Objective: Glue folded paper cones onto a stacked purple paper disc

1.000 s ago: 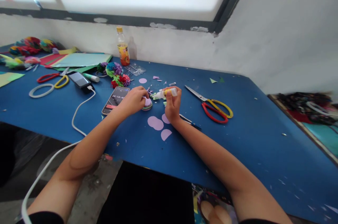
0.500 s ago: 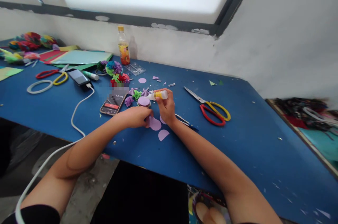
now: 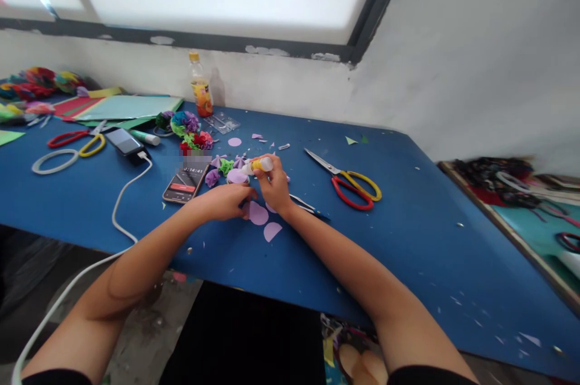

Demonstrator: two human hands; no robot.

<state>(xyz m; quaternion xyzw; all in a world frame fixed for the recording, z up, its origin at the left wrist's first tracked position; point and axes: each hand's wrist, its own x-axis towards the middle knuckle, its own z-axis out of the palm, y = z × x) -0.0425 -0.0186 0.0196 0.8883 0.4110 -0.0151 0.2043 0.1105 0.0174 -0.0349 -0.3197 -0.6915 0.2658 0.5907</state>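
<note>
Presently pinching a white bottle (image 3: 260, 165) with a yellow label in the grip of the right hand (image 3: 272, 185), pointed leftward just by a purple-topped stack (image 3: 236, 176) on the blue bench (image 3: 408, 240). Resting the left hand (image 3: 233, 199) at purple paper circles (image 3: 258, 214) nearer the body; cannot tell whether pinching or merely touching one. Flanked by a lit phone (image 3: 182, 181) leftward and red-and-yellow-handled scissors (image 3: 339, 176) rightward.

Blue table (image 3: 408, 276), purple paper circles (image 3: 258, 214), red-and-yellow scissors (image 3: 335, 170), phone (image 3: 183, 183), bottle (image 3: 202, 93)
</note>
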